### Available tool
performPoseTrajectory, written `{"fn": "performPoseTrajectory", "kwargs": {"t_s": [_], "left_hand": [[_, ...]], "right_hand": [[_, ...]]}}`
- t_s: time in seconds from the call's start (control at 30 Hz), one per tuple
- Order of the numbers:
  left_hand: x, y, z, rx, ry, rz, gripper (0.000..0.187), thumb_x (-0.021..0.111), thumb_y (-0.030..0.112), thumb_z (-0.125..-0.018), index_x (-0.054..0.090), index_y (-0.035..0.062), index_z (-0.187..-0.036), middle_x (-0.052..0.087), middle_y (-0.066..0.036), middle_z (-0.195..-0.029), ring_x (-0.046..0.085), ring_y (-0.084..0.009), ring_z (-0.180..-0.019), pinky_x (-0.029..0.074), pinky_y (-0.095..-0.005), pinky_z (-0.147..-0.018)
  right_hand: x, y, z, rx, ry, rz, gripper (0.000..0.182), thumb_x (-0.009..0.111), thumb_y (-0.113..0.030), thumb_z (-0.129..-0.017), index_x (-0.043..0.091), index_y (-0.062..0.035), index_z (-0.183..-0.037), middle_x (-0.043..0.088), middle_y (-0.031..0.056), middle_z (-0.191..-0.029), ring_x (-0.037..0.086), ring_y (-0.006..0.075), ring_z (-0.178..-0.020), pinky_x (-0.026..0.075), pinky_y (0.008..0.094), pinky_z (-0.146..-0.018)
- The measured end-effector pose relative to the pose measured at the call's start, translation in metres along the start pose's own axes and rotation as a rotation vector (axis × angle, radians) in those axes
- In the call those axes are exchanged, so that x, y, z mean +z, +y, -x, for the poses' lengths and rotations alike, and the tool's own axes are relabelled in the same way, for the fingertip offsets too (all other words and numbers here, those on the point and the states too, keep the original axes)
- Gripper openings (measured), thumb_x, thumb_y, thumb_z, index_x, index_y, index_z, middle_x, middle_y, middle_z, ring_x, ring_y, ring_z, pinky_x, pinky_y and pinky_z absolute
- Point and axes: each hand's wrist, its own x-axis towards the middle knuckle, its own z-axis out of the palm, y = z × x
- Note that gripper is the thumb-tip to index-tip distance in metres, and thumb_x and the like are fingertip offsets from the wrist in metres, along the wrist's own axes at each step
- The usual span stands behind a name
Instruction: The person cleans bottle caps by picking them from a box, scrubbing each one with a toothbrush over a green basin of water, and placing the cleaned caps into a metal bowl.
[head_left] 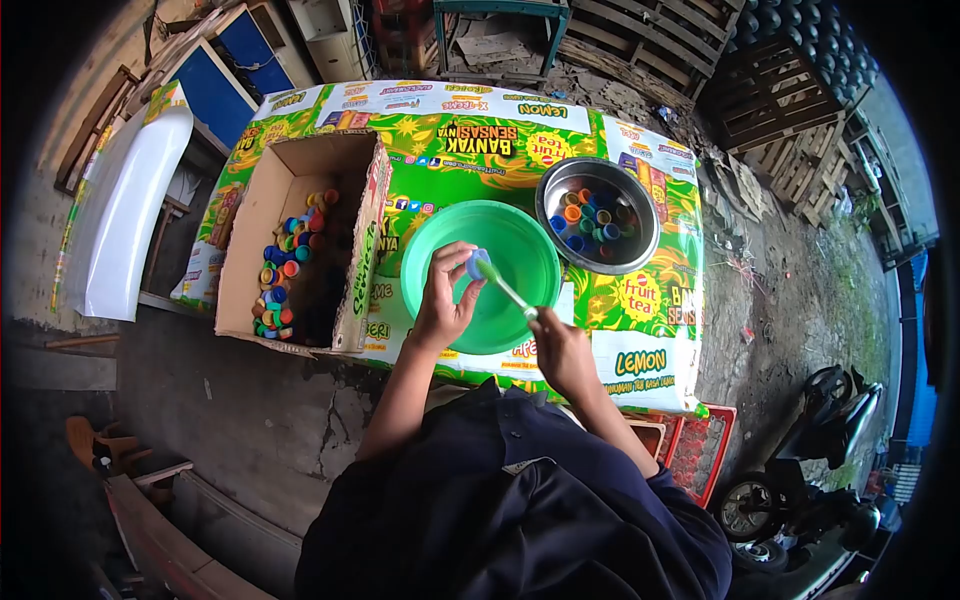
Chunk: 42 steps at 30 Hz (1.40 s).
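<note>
I see my left hand [443, 300] pinching a blue cap [477, 264] over the green bowl [440, 240] — my right hand [560, 350] grips a toothbrush [505, 287], bristles touching the cap

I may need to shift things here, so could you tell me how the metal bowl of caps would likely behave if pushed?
The metal bowl looks thin, so probably light. Its rounded sides suggest it could rock or tip. The loose caps inside would likely slide about.

Cracked concrete floor [260, 420], wooden pallets [650, 35] (daylight), motorbike [810, 470]
</note>
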Motion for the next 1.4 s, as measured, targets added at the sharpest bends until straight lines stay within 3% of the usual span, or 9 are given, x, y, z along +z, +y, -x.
{"fn": "performPoseTrajectory", "kwargs": {"t_s": [0.23, 0.37, 0.53, 0.67, 0.8, 0.9, 1.03, 1.17, 1.4], "left_hand": [[0.007, -0.007, 0.006, -0.104, 0.007, 0.081, 0.039, 0.055, 0.000, -0.084, 0.036, 0.0010, -0.118, 0.040, -0.016, -0.118, 0.047, -0.0256, -0.109, 0.045, -0.0349, -0.091], [0.010, -0.010, 0.017, -0.338, -0.029, 0.197, 0.033, 0.050, 0.006, -0.090, 0.035, -0.0006, -0.118, 0.046, -0.013, -0.112, 0.050, -0.0207, -0.107, 0.042, -0.0331, -0.092], [0.021, -0.013, 0.032, -0.486, -0.120, 0.317, 0.028, 0.044, 0.019, -0.094, 0.041, -0.0001, -0.114, 0.052, -0.009, -0.104, 0.052, -0.0152, -0.098, 0.042, -0.0294, -0.087], [0.013, -0.006, 0.032, -0.640, -0.124, 0.555, 0.038, 0.037, 0.030, -0.096, 0.037, -0.0002, -0.120, 0.051, -0.011, -0.109, 0.053, -0.0161, -0.098, 0.042, -0.0299, -0.087], [-0.027, 0.027, 0.020, -0.636, -0.266, 0.283, 0.051, 0.035, 0.029, -0.097, 0.017, 0.0036, -0.137, 0.045, -0.014, -0.121, 0.053, -0.0185, -0.099, 0.044, -0.0323, -0.084], [-0.088, 0.057, 0.002, -0.571, -0.287, 0.181, 0.034, 0.043, 0.021, -0.095, 0.039, 0.0017, -0.123, 0.054, -0.009, -0.102, 0.054, -0.0125, -0.085, 0.045, -0.0263, -0.075], [-0.195, 0.047, -0.004, -0.753, -0.034, -0.372, 0.018, 0.050, 0.013, -0.089, 0.054, 0.0049, -0.104, 0.060, -0.005, -0.087, 0.057, -0.0125, -0.079, 0.046, -0.0253, -0.070], [-0.302, -0.029, 0.025, -0.809, -0.406, -0.977, 0.029, 0.055, -0.008, -0.067, 0.062, 0.0046, -0.093, 0.060, -0.010, -0.087, 0.057, -0.0220, -0.084, 0.046, -0.0293, -0.078], [-0.314, -0.042, 0.034, -0.847, -0.744, -1.161, 0.026, 0.071, 0.011, -0.061, 0.064, 0.0097, -0.086, 0.054, -0.014, -0.103, 0.050, -0.0286, -0.104, 0.041, -0.0352, -0.089]], "right_hand": [[0.006, 0.010, -0.001, 0.048, -0.024, -0.051, 0.010, 0.051, -0.013, -0.088, 0.048, -0.0043, -0.092, 0.050, 0.0213, -0.051, 0.053, 0.0405, -0.050, 0.037, 0.0477, -0.044], [0.010, 0.040, -0.019, 0.347, 0.031, -0.017, 0.014, 0.048, -0.014, -0.090, 0.050, -0.0004, -0.092, 0.051, 0.0219, -0.054, 0.053, 0.0393, -0.048, 0.038, 0.0427, -0.043], [0.015, 0.003, -0.030, 0.135, -0.078, -0.170, 0.031, 0.065, -0.021, -0.080, 0.053, 0.0002, -0.100, 0.039, 0.0042, -0.044, 0.030, 0.0106, -0.037, 0.024, 0.0271, -0.040], [0.037, 0.002, -0.035, -0.011, 0.006, -0.182, 0.020, 0.063, -0.010, -0.080, 0.057, -0.0011, -0.097, 0.049, 0.0093, -0.049, 0.047, 0.0173, -0.041, 0.035, 0.0297, -0.041], [0.024, 0.022, -0.051, 0.071, 0.060, 0.016, 0.012, 0.061, -0.012, -0.082, 0.058, -0.0027, -0.089, 0.055, 0.0161, -0.054, 0.058, 0.0294, -0.048, 0.041, 0.0347, -0.043], [-0.013, 0.052, -0.077, 0.004, 0.351, 0.131, 0.014, 0.060, -0.013, -0.083, 0.059, -0.0012, -0.090, 0.056, 0.0180, -0.057, 0.055, 0.0310, -0.047, 0.040, 0.0371, -0.045], [-0.043, 0.075, -0.083, 0.181, 0.381, 0.322, 0.047, 0.061, -0.016, -0.082, 0.044, -0.0031, -0.124, 0.060, 0.0157, -0.063, 0.062, 0.0232, -0.056, 0.045, 0.0339, -0.052], [-0.025, 0.056, -0.075, 0.008, 0.369, 0.240, 0.047, 0.062, -0.015, -0.081, 0.045, -0.0064, -0.123, 0.052, 0.0137, -0.055, 0.053, 0.0250, -0.045, 0.039, 0.0348, -0.046], [-0.002, 0.041, -0.062, 0.111, 0.204, 0.232, 0.042, 0.062, -0.013, -0.080, 0.049, -0.0092, -0.119, 0.050, 0.0117, -0.054, 0.052, 0.0247, -0.046, 0.040, 0.0364, -0.046]]}}
